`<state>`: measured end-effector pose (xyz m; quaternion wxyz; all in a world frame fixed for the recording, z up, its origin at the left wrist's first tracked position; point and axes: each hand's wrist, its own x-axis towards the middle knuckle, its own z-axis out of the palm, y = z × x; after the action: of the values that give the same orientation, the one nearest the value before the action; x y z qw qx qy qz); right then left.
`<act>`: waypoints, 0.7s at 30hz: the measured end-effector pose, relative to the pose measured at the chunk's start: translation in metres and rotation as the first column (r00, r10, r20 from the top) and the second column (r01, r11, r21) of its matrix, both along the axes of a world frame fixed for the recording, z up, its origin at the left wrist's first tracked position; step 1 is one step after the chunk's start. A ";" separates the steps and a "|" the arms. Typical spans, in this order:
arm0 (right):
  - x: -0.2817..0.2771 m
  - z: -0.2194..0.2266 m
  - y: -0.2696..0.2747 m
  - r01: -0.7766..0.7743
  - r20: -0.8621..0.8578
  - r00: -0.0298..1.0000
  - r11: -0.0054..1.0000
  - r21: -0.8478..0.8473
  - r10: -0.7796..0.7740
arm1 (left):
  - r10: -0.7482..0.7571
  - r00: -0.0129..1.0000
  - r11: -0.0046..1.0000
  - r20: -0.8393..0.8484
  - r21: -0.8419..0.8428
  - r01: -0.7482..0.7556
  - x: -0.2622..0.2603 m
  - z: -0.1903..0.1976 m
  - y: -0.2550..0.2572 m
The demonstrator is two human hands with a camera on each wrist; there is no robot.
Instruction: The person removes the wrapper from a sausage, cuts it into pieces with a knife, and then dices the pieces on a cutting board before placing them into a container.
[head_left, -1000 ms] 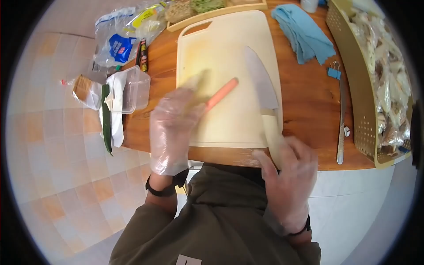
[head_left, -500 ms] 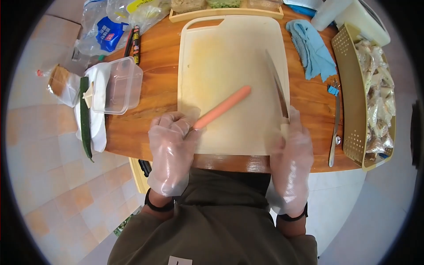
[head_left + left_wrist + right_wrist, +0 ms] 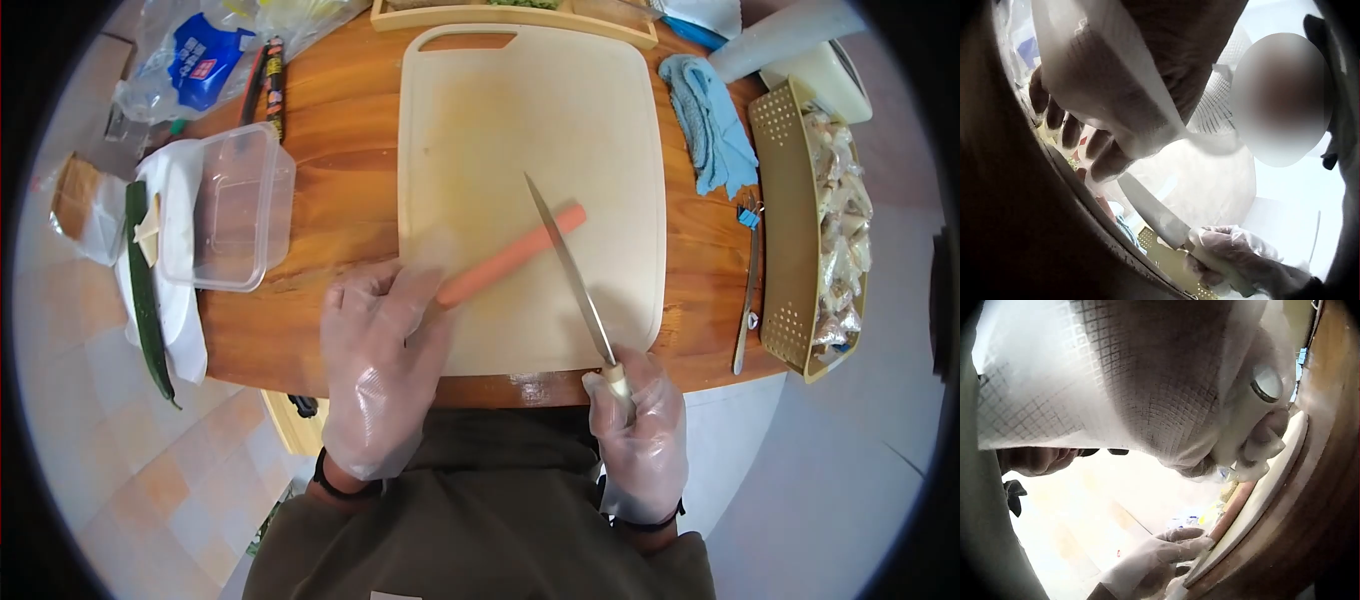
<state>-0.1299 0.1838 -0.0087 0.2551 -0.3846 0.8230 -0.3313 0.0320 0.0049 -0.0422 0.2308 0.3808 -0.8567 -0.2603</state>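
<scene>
An orange-pink sausage-like stick (image 3: 490, 274) lies slantwise on the cream cutting board (image 3: 500, 110). My gloved left hand (image 3: 382, 365) grips its near end at the board's lower left; the fingertips partly hide that end. My gloved right hand (image 3: 642, 430) holds the knife (image 3: 578, 285) by its pale handle at the board's lower right corner. The blade points up and left and crosses over the stick near its far end; whether it touches cannot be told. In the left wrist view the knife blade (image 3: 1154, 209) extends from the right hand (image 3: 1241, 253).
Left of the board are a clear plastic box (image 3: 235, 215), a cucumber (image 3: 147, 300) on white paper and plastic bags. To the right are a blue cloth (image 3: 712, 130), a thin metal tool (image 3: 745, 315) and a basket (image 3: 785, 230) of wrapped items. A wooden tray stands behind.
The knife has swung left from the board's right side, and its blade now crosses the stick. The right hand is lower than half a second ago. The left hand keeps hold of the stick.
</scene>
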 end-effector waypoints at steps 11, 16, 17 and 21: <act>-0.007 0.011 -0.028 -0.066 0.157 0.986 0.995 0.076 0.054 | -0.130 0.991 0.990 -0.034 -0.060 0.128 0.024 0.004 -0.024; -0.006 0.002 -0.027 -0.035 0.003 0.999 0.994 0.105 0.035 | -0.061 0.995 0.998 -0.082 0.012 0.062 0.031 0.001 -0.024; -0.005 -0.003 -0.024 -0.033 0.014 0.999 0.994 0.105 0.032 | -0.064 0.995 0.998 -0.071 0.013 0.065 0.031 0.002 -0.025; -0.006 -0.010 -0.026 -0.029 -0.019 0.999 0.999 0.016 0.029 | -0.014 0.997 0.998 -0.081 0.057 0.018 0.015 0.016 -0.026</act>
<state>-0.1357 0.1582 -0.0187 0.2548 -0.3978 0.8222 -0.3175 0.0474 -0.0207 -0.0261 0.2521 0.3697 -0.8418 -0.3020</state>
